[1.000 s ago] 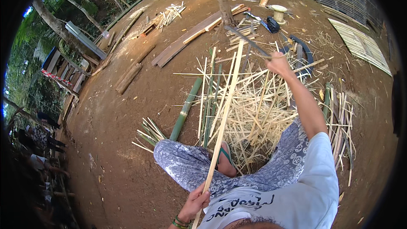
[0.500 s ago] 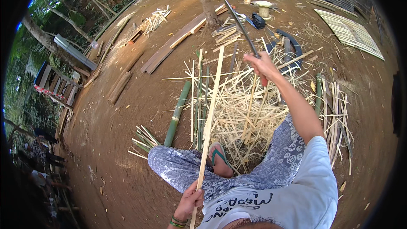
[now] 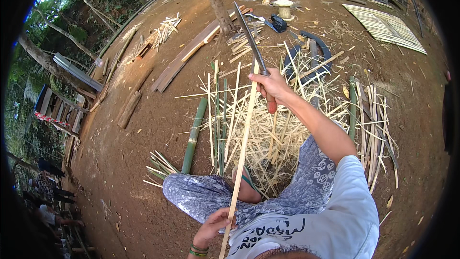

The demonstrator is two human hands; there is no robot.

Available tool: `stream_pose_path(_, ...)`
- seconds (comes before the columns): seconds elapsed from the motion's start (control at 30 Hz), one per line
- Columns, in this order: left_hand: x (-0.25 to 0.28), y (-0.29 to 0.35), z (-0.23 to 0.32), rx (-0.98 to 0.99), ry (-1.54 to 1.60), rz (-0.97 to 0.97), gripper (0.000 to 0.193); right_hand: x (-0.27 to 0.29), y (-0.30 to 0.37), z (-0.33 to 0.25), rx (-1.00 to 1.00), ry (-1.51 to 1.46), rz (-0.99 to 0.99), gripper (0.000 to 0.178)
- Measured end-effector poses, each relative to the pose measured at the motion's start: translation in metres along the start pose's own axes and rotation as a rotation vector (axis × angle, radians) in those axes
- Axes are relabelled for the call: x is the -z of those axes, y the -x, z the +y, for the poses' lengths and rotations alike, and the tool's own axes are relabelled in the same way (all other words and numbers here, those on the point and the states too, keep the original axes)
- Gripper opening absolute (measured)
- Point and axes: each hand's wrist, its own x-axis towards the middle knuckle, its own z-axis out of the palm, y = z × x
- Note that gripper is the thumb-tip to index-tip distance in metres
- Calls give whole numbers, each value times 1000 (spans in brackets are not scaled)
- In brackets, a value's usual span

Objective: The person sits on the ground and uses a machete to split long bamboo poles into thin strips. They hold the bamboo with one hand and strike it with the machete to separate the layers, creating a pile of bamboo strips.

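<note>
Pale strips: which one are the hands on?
The long strip running from the left hand up to the right hand, which also grips a knife; the other strips lie heaped or scattered on the ground.

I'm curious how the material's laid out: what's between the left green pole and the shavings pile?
Long strips, some pale, some green, in the head view.

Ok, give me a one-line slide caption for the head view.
Left hand at a long strip, right hand gripping a knife, near a heap of slivers.
</note>
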Motion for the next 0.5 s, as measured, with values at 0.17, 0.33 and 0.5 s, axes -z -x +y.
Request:
stream_pose_path(0.17,-3,-56,59,-265,-238,-55,47,-9,6,-4,15,-60,-24,23)
stream_pose_path(0.33,-27,-122,103,-301,-44,-3,51,-20,15,-3,80,-61,-31,26)
stream_pose_path(0.5,-39,-155,123,-233,46,-13,38,-16,17,-8,133,56,-40,33)
